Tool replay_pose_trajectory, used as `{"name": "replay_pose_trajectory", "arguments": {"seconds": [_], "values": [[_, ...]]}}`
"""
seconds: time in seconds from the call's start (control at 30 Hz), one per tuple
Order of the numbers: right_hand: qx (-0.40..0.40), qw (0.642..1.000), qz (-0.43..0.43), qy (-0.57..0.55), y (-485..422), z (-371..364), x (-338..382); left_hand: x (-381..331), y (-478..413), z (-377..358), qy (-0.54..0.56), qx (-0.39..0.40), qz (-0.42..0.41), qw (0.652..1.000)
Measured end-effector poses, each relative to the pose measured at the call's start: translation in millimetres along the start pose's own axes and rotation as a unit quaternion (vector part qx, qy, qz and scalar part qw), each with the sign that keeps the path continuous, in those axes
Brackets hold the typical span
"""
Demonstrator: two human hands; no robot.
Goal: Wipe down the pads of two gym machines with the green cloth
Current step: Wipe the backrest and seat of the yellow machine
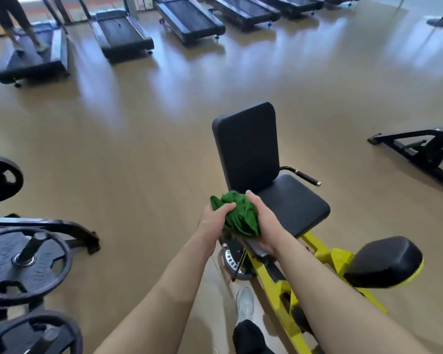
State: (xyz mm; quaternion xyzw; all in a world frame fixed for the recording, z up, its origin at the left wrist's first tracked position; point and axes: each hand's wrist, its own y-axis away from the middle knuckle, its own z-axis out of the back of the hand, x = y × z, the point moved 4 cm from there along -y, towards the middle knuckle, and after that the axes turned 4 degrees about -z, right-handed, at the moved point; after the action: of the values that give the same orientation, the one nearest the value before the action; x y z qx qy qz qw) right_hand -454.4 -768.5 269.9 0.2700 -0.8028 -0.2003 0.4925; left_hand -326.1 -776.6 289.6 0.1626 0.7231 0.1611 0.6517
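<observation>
green cloth (241, 215): bunched, by near corner of seat pad (296, 203)
left hand (214, 221): fingers curled round green cloth
right hand (262, 223): fingers curled round green cloth

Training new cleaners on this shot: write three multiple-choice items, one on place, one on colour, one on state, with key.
1. Where is the green cloth? A on a treadmill; B between both hands; C on the floor.
2. The machine's frame is: A red; B white; C yellow.
3. The right hand: A grips the cloth; B hangs open; C holds a handle.
Key: B, the left hand and right hand clasp it; C, yellow bars run below the seat pad; A, its fingers curl round the cloth.
</observation>
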Motion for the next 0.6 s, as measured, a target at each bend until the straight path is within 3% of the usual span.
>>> {"name": "replay_pose_trajectory", "arguments": {"seconds": [0.1, 0.3, 0.5, 0.6], "values": [[-0.029, 0.999, 0.033, 0.004, -50.1, 3.9, 31.8, -18.7, -55.5, -4.4, -0.081, -0.020, -0.019, 0.996], [-0.065, 0.998, 0.012, 0.013, -134.3, 22.0, 88.7, -47.0, -159.0, -18.0, -0.165, -0.027, -0.013, 0.986], [-0.101, 0.994, 0.018, 0.025, -201.3, 31.8, 136.6, -67.8, -232.2, -28.5, -0.096, -0.005, 0.004, 0.995], [-0.150, 0.981, 0.111, 0.048, -226.8, 32.1, 177.6, -89.0, -270.5, -21.4, -0.049, -0.053, -0.023, 0.997]]}}
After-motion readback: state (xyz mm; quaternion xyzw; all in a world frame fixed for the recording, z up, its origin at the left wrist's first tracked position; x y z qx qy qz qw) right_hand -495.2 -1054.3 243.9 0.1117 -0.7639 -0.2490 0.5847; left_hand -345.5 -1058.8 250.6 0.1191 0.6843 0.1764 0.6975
